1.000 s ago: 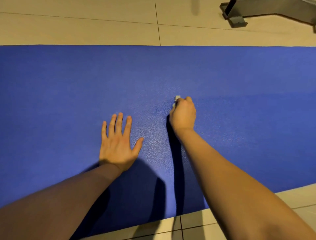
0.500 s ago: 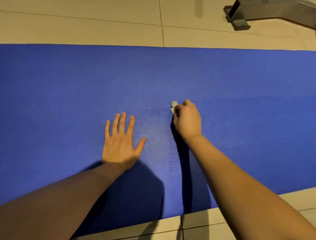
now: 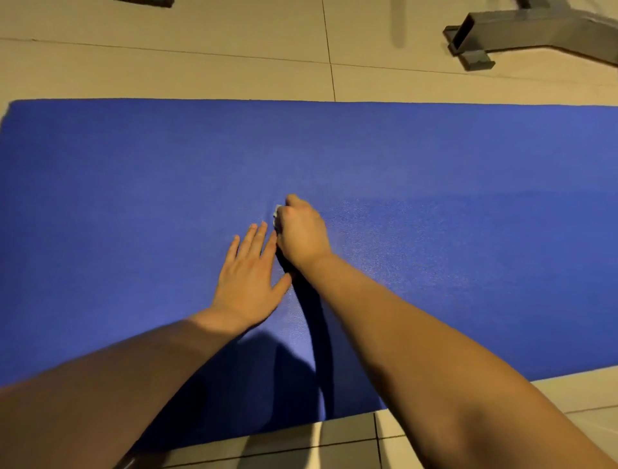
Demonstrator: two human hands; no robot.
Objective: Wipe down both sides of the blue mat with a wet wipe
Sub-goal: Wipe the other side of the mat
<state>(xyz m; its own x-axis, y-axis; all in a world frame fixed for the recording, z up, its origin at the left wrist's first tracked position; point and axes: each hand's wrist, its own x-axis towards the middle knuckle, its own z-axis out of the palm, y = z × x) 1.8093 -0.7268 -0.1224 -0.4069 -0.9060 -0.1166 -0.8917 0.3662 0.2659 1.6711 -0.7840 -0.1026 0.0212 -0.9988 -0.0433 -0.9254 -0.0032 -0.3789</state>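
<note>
The blue mat (image 3: 133, 187) lies flat on the tiled floor and spans the whole width of the view; its far left corner shows. My left hand (image 3: 249, 278) rests flat on the mat near the middle, fingers straight and spread a little. Right beside it, my right hand (image 3: 301, 231) is curled round a small white wet wipe (image 3: 277, 214) and holds it against the mat. Only a small bit of the wipe peeks out at the fingers. A darker, damp-looking band runs to the right of my right hand.
Beige floor tiles (image 3: 234, 67) lie beyond the mat and along its near edge. A grey metal frame foot (image 3: 495, 30) stands on the floor at the top right. A dark object (image 3: 147, 2) is cut off at the top left edge.
My right hand with the wipe has slid left, close up against my left hand's fingers. The view has shifted, so the mat's far left corner and more floor now show.
</note>
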